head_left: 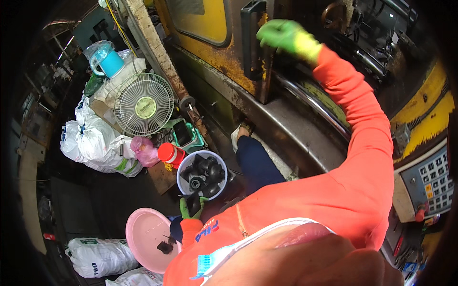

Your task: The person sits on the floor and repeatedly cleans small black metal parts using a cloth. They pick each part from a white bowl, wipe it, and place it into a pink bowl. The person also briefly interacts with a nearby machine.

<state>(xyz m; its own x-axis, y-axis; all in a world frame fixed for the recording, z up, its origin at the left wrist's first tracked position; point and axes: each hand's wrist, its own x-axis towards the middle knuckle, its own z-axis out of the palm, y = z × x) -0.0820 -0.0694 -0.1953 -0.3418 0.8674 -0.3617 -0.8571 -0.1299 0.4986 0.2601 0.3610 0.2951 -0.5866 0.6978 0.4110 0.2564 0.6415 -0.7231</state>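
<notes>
- Left hand [192,208]: green glove, low centre of frame, holding a black part [193,201], fingers wrapped along its sides.
- Held part: dark, smooth-looking, slightly shiny, longer than wide; glove hides some of it, so full shape can't be told. Sits at the bottom edge of the bucket in frame.
- Bucket [179,178]: pale, round, centre of frame, just above the left hand. Holds a jumble of black parts [213,171]: rounded, glossy bodies; one shows a ring-shaped opening with a grey inner edge.
- Right hand [286,38]: green glove, yellower at the cuff, top centre, motion-blurred. Right beside the black handle [253,40]; can't tell if touching, or how far the fingers are closed.
- Handle is on the worn yellow machine door [202,21], paint chipped, rust showing.
- Pink basin [138,224]: lower left of bucket, small dark piece [165,247] lying inside.
- Upper left of bucket: red-lidded container [168,152], pink bag [144,151], then a round fan [145,107].
- Farther out: white bags [88,138] at left, blue mug [109,63] upper left, button panel [431,183] at right edge.
</notes>
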